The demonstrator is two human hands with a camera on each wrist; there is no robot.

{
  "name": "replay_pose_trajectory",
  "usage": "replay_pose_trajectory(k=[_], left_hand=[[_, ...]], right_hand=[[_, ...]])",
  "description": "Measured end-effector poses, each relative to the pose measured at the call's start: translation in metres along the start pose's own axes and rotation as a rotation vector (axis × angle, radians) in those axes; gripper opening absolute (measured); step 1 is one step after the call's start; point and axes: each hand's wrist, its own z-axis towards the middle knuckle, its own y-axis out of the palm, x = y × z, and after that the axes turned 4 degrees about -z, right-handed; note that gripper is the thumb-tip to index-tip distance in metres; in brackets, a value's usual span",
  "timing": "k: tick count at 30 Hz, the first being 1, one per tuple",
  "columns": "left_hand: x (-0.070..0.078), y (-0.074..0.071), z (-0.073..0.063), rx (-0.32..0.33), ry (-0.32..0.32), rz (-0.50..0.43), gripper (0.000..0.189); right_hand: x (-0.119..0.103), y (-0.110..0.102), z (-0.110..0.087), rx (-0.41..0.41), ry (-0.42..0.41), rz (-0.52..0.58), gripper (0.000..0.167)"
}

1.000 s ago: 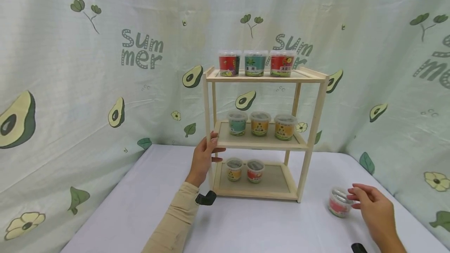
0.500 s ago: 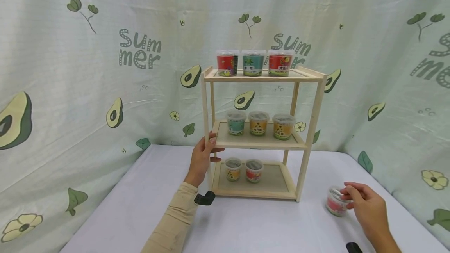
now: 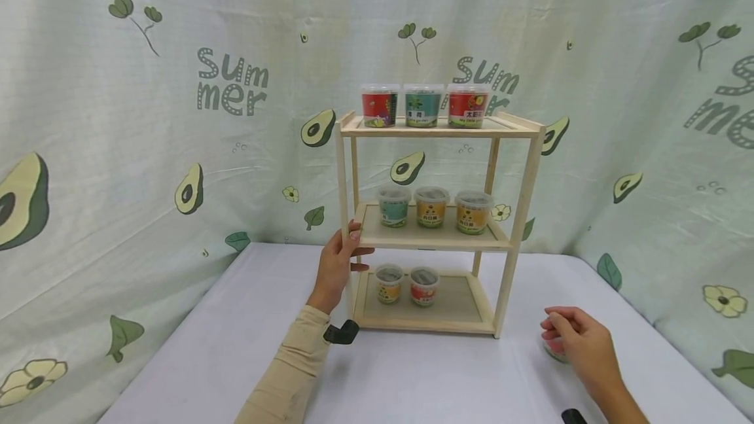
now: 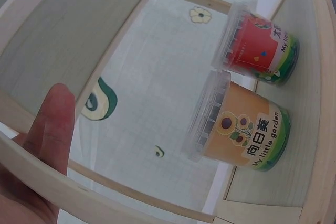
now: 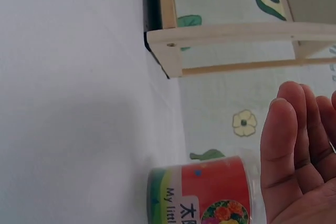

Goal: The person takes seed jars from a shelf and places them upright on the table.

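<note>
My left hand (image 3: 337, 268) holds the left front post of a three-tier wooden shelf (image 3: 436, 327), thumb and fingers around the post at the middle tier. On the white table right of the shelf stands a red-labelled plastic cup (image 3: 555, 350), mostly covered by my right hand (image 3: 580, 349) in the head view. In the right wrist view the red cup (image 5: 212, 192) is beside the fingers (image 5: 278, 135), which extend past its clear lid without curling round it. Whether they touch the lid cannot be told.
Red and teal cups (image 3: 421, 107) line the top tier. Teal and orange cups (image 3: 431, 209) stand on the middle one. At the left of the bottom tier sit an orange cup (image 3: 389, 285) and a red cup (image 3: 424, 288). A patterned curtain (image 3: 283, 169) hangs behind.
My right hand has moved left, from beside the red-labelled cup to over it, hiding most of it. The left hand keeps its hold on the shelf post.
</note>
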Motion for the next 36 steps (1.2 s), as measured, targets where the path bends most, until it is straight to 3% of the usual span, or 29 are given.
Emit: replay_pose_trajectory(k=[7, 17, 23, 31, 36], left_hand=[[-0.001, -0.001, 0.000, -0.005, 0.001, -0.012, 0.047], [0.000, -0.001, 0.003, -0.010, 0.023, -0.024, 0.045], [-0.001, -0.001, 0.001, -0.007, 0.018, -0.019, 0.045], [-0.004, 0.002, -0.003, -0.006, -0.004, -0.004, 0.045], [-0.003, 0.000, -0.002, -0.004, 0.020, 0.008, 0.047]], right_hand=[[-0.004, 0.017, -0.003, -0.117, -0.038, 0.009, 0.028], [-0.015, 0.051, -0.003, -0.236, -0.141, 0.126, 0.018], [-0.031, 0.072, 0.000, -0.311, -0.148, 0.191, 0.021], [-0.043, 0.099, 0.005, -0.329, -0.108, 0.211, 0.020], [-0.048, 0.110, 0.009, -0.307, -0.109, 0.200, 0.020]])
